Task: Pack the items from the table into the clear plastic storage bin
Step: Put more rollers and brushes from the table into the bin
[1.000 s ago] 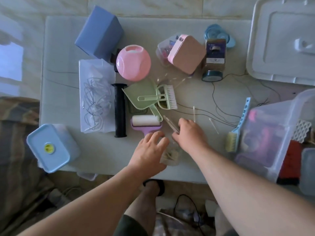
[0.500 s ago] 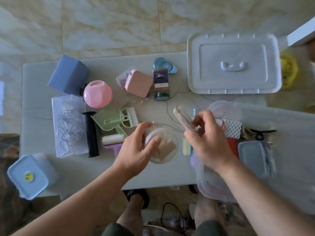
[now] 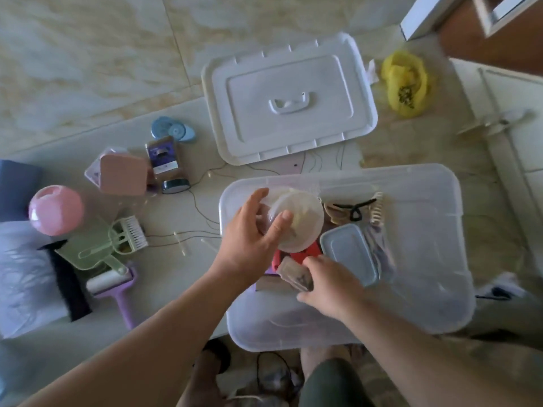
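Bin point(image 3: 435, 201) under two hands: left fingers point(image 3: 283, 218) grip one round tub point(image 3: 302, 227), right fingers point(image 3: 311, 261) pinch one packet point(image 3: 295, 276)

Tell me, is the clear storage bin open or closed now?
Open. The clear storage bin has no cover; its white lid lies apart beyond it, and both hands reach inside.
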